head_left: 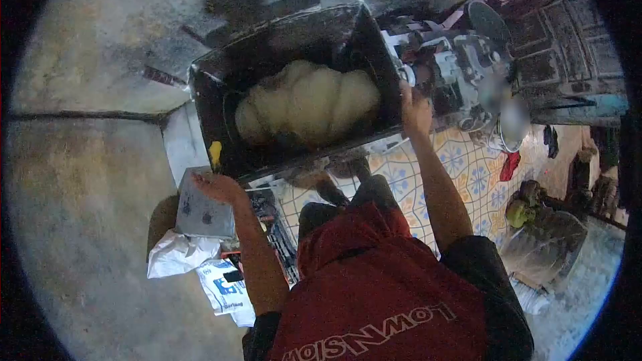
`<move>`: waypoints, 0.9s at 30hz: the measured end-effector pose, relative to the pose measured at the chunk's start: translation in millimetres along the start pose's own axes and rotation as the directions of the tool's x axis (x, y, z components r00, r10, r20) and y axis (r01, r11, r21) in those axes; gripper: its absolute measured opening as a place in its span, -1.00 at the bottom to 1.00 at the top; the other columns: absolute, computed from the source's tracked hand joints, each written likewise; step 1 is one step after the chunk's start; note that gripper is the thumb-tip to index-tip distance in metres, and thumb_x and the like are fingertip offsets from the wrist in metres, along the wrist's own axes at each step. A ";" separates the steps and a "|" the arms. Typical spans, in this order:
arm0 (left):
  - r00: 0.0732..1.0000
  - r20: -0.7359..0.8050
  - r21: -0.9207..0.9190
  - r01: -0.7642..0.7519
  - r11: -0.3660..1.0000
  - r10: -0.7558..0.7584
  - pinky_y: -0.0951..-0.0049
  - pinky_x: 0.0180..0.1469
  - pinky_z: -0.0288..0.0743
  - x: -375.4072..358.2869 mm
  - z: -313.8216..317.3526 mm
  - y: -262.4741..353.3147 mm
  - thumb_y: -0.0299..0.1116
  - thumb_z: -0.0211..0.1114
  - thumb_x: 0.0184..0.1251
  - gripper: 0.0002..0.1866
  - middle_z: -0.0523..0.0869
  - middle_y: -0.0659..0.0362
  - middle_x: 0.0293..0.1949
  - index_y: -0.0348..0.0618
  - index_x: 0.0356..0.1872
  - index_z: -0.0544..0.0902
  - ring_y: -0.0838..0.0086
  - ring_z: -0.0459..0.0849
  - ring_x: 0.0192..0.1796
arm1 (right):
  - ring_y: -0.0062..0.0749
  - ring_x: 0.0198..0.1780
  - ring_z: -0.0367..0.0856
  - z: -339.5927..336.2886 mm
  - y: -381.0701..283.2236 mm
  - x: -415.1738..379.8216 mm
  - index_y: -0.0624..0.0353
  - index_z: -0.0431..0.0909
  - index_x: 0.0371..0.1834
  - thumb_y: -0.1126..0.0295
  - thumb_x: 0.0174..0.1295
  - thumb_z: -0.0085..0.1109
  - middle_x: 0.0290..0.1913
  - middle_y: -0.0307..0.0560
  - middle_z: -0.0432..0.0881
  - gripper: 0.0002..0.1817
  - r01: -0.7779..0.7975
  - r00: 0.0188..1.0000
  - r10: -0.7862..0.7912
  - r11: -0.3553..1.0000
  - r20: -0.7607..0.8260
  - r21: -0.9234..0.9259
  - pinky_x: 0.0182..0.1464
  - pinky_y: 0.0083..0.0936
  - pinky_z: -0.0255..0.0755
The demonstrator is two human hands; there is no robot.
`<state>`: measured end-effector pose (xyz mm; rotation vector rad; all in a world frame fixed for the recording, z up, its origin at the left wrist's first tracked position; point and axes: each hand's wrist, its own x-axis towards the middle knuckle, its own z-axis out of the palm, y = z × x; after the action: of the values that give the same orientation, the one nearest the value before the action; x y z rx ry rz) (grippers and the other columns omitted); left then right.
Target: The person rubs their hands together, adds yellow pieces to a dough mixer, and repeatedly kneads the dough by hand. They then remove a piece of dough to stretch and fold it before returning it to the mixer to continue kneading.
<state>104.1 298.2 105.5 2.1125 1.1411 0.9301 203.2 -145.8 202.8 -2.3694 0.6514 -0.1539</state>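
A dark, box-shaped trough [294, 166] stands before me. In it lies a large, pale, lumpy mass that looks like dough [307, 101]. My right hand [416, 112] is at the trough's right side, its index finger pointing up towards a small white round part [406, 75]. The other fingers look curled, and what they grip is hidden. My left hand [219, 186] is by the front left corner, over a grey box [194, 210], with fingers stretched out and nothing seen in them. A yellow thing [215, 152] is on the trough's left edge, just above that hand.
White sacks [180, 254] with printing lie at the lower left. A cluttered surface [461, 70] with equipment adjoins the trough's right side. Patterned tiles [461, 160] cover the floor. Green round things [521, 210] and a red cloth [509, 166] are at the right. A bare wall [87, 180] borders the left.
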 end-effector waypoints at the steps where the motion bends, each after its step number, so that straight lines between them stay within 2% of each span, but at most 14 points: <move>1: 1.000 0.026 -0.003 0.018 1.000 -0.018 0.11 0.18 0.35 1.6 -3.4 6.6 -0.24 -0.09 0.47 -0.57 0.46 -0.13 0.20 -0.23 0.25 0.39 0.00 0.50 0.17 | 0.28 -0.10 0.56 0.2 -0.4 0.0 0.15 0.59 -0.08 -0.27 0.30 -0.28 -0.25 0.31 0.63 -0.30 0.007 1.000 -0.007 1.000 0.011 0.003 -0.06 0.00 0.42; 4: 0.997 0.010 -0.036 0.072 0.997 -0.072 0.12 0.16 0.37 -8.4 -15.7 44.8 -0.25 -0.09 0.47 -0.57 0.45 -0.13 0.21 -0.21 0.26 0.38 0.01 0.50 0.17 | 0.26 -0.11 0.57 4.5 8.8 6.3 0.17 0.60 -0.09 -0.25 0.30 -0.24 -0.23 0.29 0.63 -0.32 0.073 0.997 -0.072 0.996 0.023 -0.055 -0.11 -0.01 0.45; 7: 0.997 0.025 -0.046 0.069 0.997 -0.068 0.16 0.15 0.40 -11.0 -23.3 60.6 -0.27 -0.09 0.47 -0.57 0.43 -0.13 0.23 -0.22 0.27 0.36 0.03 0.51 0.17 | 0.24 -0.11 0.58 0.7 2.4 1.6 0.17 0.61 -0.06 -0.26 0.30 -0.23 -0.21 0.28 0.63 -0.31 0.000 1.000 0.000 1.000 0.002 0.002 -0.12 -0.03 0.45; 9: 0.999 0.026 0.021 0.024 0.999 -0.025 0.17 0.16 0.40 -11.5 -25.6 63.9 -0.28 -0.07 0.46 -0.57 0.43 -0.14 0.24 -0.23 0.27 0.36 0.03 0.50 0.18 | 0.23 -0.14 0.60 1.5 6.8 2.1 0.17 0.62 -0.05 -0.25 0.29 -0.21 -0.23 0.29 0.64 -0.31 0.028 1.000 -0.028 1.000 -0.004 -0.013 -0.12 -0.06 0.46; 12: 0.998 0.002 -0.072 0.063 0.995 -0.063 0.18 0.19 0.37 -2.6 -15.6 44.3 -0.27 -0.05 0.44 -0.55 0.42 -0.14 0.24 -0.28 0.26 0.36 0.03 0.49 0.20 | 0.22 -0.18 0.61 -0.2 3.2 1.3 0.19 0.63 -0.10 -0.24 0.28 -0.17 -0.28 0.31 0.64 -0.33 0.009 1.000 -0.009 1.000 -0.002 0.015 -0.12 -0.10 0.47; 15: 0.998 -0.054 -0.111 -0.017 0.994 0.011 0.19 0.20 0.38 -7.1 -15.0 40.0 -0.20 -0.03 0.43 -0.52 0.48 -0.20 0.17 -0.40 0.18 0.43 0.05 0.51 0.17 | 0.20 -0.17 0.62 1.4 4.5 0.1 0.19 0.64 -0.11 -0.22 0.28 -0.14 -0.26 0.29 0.64 -0.34 0.016 1.000 -0.016 1.000 -0.026 -0.008 -0.12 -0.12 0.47; 18: 0.989 0.029 -0.054 0.144 0.988 -0.142 0.21 0.27 0.31 -7.9 -22.7 69.1 -0.37 -0.07 0.43 -0.58 0.41 -0.16 0.23 -0.35 0.24 0.35 0.06 0.45 0.23 | 0.20 -0.15 0.61 6.5 11.7 2.7 0.18 0.64 -0.14 -0.20 0.27 -0.12 -0.25 0.29 0.64 -0.37 0.015 1.000 -0.013 0.997 -0.028 0.078 -0.11 -0.12 0.47; 19: 0.997 0.028 -0.009 0.075 0.997 -0.074 0.20 0.27 0.31 -7.0 -16.8 49.6 -0.39 -0.07 0.42 -0.58 0.42 -0.16 0.22 -0.38 0.24 0.34 0.06 0.44 0.22 | 0.21 -0.15 0.61 5.8 11.8 3.0 0.18 0.64 -0.14 -0.20 0.27 -0.12 -0.26 0.29 0.63 -0.37 0.006 1.000 -0.004 0.996 -0.021 0.086 -0.11 -0.11 0.46; 20: 0.993 0.025 0.099 -0.121 0.988 0.119 0.20 0.27 0.30 1.3 -5.0 3.1 -0.40 -0.07 0.41 -0.58 0.43 -0.16 0.20 -0.40 0.23 0.33 0.06 0.44 0.22 | 0.14 -0.12 0.61 -4.4 0.1 -2.1 0.19 0.63 -0.11 -0.20 0.27 -0.12 -0.24 0.23 0.65 -0.37 -0.008 1.000 0.005 0.994 0.022 0.106 -0.08 -0.20 0.42; 21: 0.931 0.015 0.255 -0.357 0.899 0.366 0.19 0.28 0.30 12.3 11.4 -53.9 -0.42 -0.06 0.41 -0.58 0.44 -0.16 0.19 -0.43 0.23 0.32 0.07 0.44 0.21 | 0.11 -0.12 0.61 -2.0 1.5 -0.6 0.18 0.62 -0.09 -0.18 0.27 -0.10 -0.24 0.21 0.65 -0.39 -0.031 0.999 0.029 0.994 0.025 0.108 -0.08 -0.21 0.42; 22: 0.802 -0.008 0.398 -0.545 0.738 0.597 0.19 0.28 0.30 21.3 21.3 -92.6 -0.44 -0.06 0.40 -0.58 0.45 -0.16 0.18 -0.45 0.22 0.32 0.07 0.44 0.21 | 0.10 -0.11 0.61 -1.2 3.1 0.6 0.17 0.62 -0.09 -0.17 0.27 -0.10 -0.25 0.21 0.65 -0.40 -0.013 1.000 0.011 0.994 0.020 0.106 -0.08 -0.21 0.42; 23: 0.909 0.124 0.404 -0.413 0.817 0.398 0.20 0.27 0.31 25.2 7.2 -59.5 -0.44 -0.05 0.40 -0.59 0.44 -0.16 0.18 -0.47 0.20 0.33 0.08 0.45 0.20 | 0.08 -0.11 0.61 -0.3 4.6 0.6 0.16 0.62 -0.09 -0.17 0.27 -0.10 -0.25 0.20 0.65 -0.41 0.002 1.000 -0.004 0.995 0.015 0.103 -0.07 -0.22 0.43; 24: 0.951 0.257 0.430 -0.274 0.860 0.174 0.20 0.25 0.33 28.5 -4.7 -29.8 -0.44 -0.05 0.40 -0.60 0.44 -0.16 0.18 -0.49 0.18 0.35 0.09 0.46 0.18 | 0.08 -0.13 0.62 4.2 4.1 -1.1 0.16 0.63 -0.11 -0.16 0.27 -0.09 -0.27 0.19 0.66 -0.41 0.002 1.000 -0.001 0.993 -0.015 0.122 -0.09 -0.20 0.43; 27: 0.966 0.136 0.361 -0.256 0.897 0.221 0.20 0.19 0.39 32.1 21.9 -72.6 -0.41 -0.05 0.41 -0.61 0.48 -0.15 0.15 -0.47 0.14 0.41 0.07 0.51 0.10 | 0.09 -0.23 0.64 2.2 4.0 -0.4 0.16 0.64 -0.21 -0.17 0.26 -0.07 -0.37 0.15 0.66 -0.42 -0.089 0.996 0.090 0.994 -0.005 0.055 -0.16 -0.15 0.44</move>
<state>99.5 357.7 48.9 2.6265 1.0979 0.7525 201.8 -147.0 198.6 -2.2831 0.7463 -0.1395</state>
